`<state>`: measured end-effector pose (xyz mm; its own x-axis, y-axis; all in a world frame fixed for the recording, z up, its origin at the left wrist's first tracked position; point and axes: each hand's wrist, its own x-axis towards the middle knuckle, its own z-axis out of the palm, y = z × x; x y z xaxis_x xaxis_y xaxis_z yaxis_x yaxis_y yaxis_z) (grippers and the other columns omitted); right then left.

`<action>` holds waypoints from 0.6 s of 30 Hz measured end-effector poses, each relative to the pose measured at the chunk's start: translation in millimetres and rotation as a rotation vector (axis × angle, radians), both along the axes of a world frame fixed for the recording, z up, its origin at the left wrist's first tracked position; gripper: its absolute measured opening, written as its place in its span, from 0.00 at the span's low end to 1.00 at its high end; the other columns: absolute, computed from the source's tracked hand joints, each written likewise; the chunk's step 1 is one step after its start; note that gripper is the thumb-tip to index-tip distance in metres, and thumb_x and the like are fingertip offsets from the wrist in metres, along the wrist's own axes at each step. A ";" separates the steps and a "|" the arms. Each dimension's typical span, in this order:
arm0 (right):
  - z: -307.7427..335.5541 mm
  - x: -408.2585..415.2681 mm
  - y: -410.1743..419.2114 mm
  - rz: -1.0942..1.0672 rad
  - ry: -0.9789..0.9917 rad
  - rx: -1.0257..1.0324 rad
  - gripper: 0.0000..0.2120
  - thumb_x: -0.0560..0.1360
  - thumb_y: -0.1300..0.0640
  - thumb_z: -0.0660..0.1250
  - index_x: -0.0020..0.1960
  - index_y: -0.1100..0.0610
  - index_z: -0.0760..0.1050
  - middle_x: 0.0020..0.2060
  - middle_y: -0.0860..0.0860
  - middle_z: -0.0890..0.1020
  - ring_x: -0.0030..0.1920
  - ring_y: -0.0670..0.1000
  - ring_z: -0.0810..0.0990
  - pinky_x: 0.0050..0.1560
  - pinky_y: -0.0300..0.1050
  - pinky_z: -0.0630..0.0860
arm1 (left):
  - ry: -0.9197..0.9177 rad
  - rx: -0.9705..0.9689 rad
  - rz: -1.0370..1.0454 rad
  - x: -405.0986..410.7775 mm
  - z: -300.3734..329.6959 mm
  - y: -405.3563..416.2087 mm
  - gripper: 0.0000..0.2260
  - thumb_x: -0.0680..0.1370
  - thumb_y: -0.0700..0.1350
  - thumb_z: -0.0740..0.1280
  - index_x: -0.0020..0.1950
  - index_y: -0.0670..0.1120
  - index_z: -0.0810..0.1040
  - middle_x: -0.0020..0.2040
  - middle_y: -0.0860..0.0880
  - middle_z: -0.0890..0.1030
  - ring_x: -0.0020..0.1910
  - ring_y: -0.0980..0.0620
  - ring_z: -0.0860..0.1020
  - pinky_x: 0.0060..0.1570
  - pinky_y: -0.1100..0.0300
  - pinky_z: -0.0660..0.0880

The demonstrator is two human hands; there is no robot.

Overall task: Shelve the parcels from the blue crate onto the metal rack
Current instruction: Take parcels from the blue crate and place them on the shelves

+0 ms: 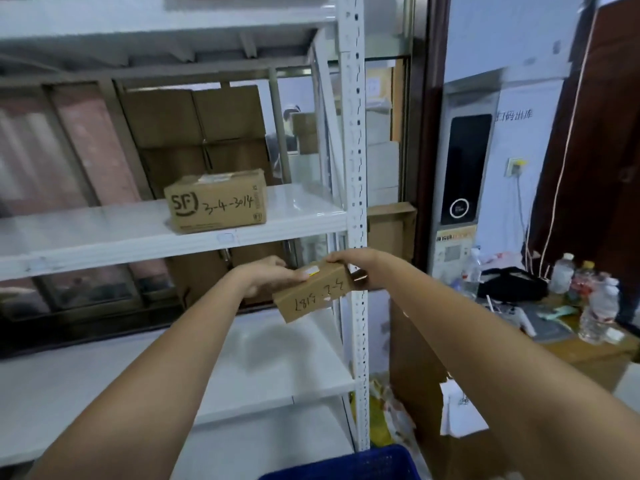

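Note:
A small cardboard parcel [313, 295] with handwritten numbers, upside down to me, hangs in the air in front of the white metal rack [356, 188]. My left hand [268, 277] grips its left end and my right hand [356, 265] holds its top right corner. The parcel sits between the middle shelf [104, 237] and the lower shelf [138, 382], near the rack's right post. A larger cardboard box [216, 202] marked "SF" and "3-4-3014" stands on the middle shelf. Only the rim of the blue crate [349, 465] shows at the bottom edge.
Brown cartons [194, 133] are stacked behind the rack. To the right, a cluttered table [571, 344] carries several plastic bottles [601, 313] and a black bag [509, 284]. A scanner kiosk [464, 168] stands against the wall. Cardboard and papers [457, 410] lean beside the rack's post.

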<state>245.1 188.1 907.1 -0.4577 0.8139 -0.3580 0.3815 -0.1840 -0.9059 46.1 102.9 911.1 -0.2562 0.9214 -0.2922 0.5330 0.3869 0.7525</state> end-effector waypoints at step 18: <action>5.8 36.9 -45.3 -0.022 0.147 -0.228 0.34 0.69 0.31 0.65 0.66 0.53 0.68 0.63 0.62 0.73 0.58 0.65 0.78 0.48 0.62 0.79 | -1.003 0.485 0.143 24.9 -0.6 -42.2 0.43 0.63 0.30 0.73 0.73 0.47 0.59 0.66 0.38 0.72 0.59 0.42 0.76 0.45 0.46 0.80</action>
<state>282.0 142.8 912.8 -0.5014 0.7298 -0.4647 0.2429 -0.3967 -0.8852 71.0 60.7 910.5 -0.2188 0.9748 -0.0439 -0.4240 -0.0544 0.9040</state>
